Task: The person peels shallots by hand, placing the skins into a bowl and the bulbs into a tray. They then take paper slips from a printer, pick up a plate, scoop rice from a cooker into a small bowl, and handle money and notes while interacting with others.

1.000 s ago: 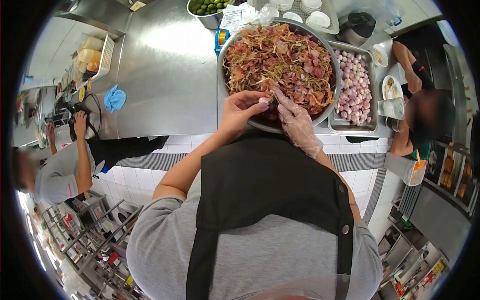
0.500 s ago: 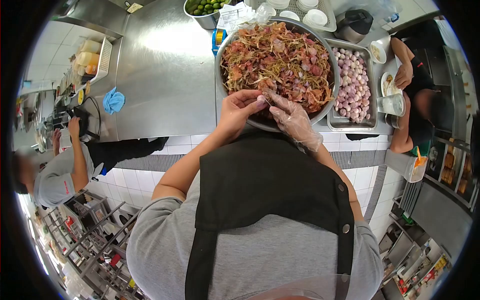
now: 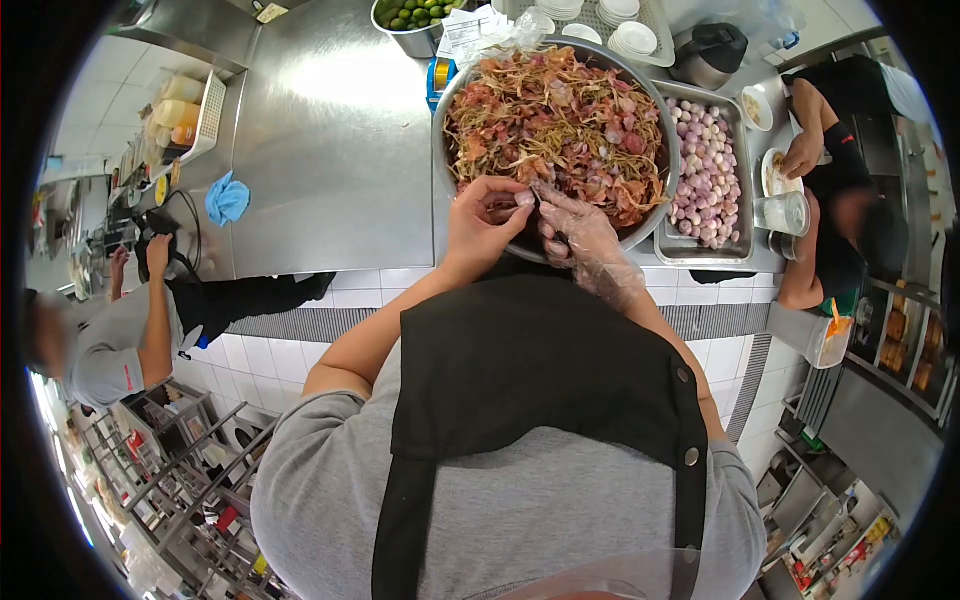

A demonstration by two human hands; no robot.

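Note:
Over the near rim of a large metal bowl (image 3: 436,140), my two hands meet. The bowl is heaped with reddish-brown shallot skins and dry stringy roots (image 3: 560,110). My bare left hand (image 3: 484,222) is closed, its thumb and fingertips pinching a small pale-pink shallot (image 3: 525,199), mostly covered by the fingers. My right hand (image 3: 584,235), in a clear plastic glove, touches the left fingertips. Its thumb and forefinger are pressed together, with a thin dark sliver by them that I cannot identify. Right of the bowl, a metal tray (image 3: 748,200) holds many peeled shallots (image 3: 705,170).
A blue cloth (image 3: 228,200) lies on the steel counter (image 3: 330,180). Behind the bowl are a pot of green limes (image 3: 412,18), a tape dispenser (image 3: 440,80) and stacked white dishes (image 3: 632,38). A co-worker's hand (image 3: 803,155) is over a plate at right; another person (image 3: 120,340) works at left.
My left hand has turned slightly and its fingers are more curled. My right fingers have bent inward beside it. The co-worker's hand at right has moved down to the plate.

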